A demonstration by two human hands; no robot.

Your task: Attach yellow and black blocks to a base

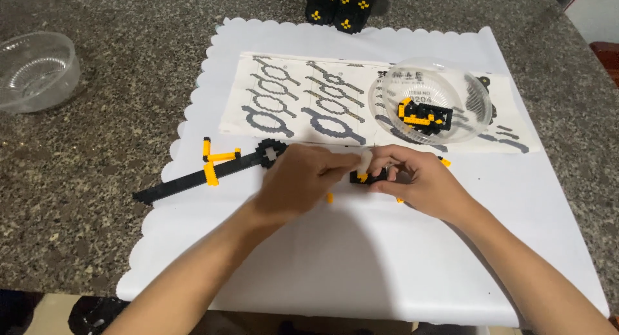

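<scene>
A small black-and-yellow brick assembly [369, 176] sits mid-sheet on the scalloped white paper [361, 257], pinched between left hand [298, 180] and right hand [419, 180], both grips closed on it. Its long axis runs left-right. Bare paper lies open toward the near bench edge; a clear bowl [431, 99] crowds behind.

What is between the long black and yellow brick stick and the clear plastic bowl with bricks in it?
In the head view, the printed instruction sheet lies between the long black and yellow brick stick and the clear plastic bowl, on the white scalloped paper.
</scene>
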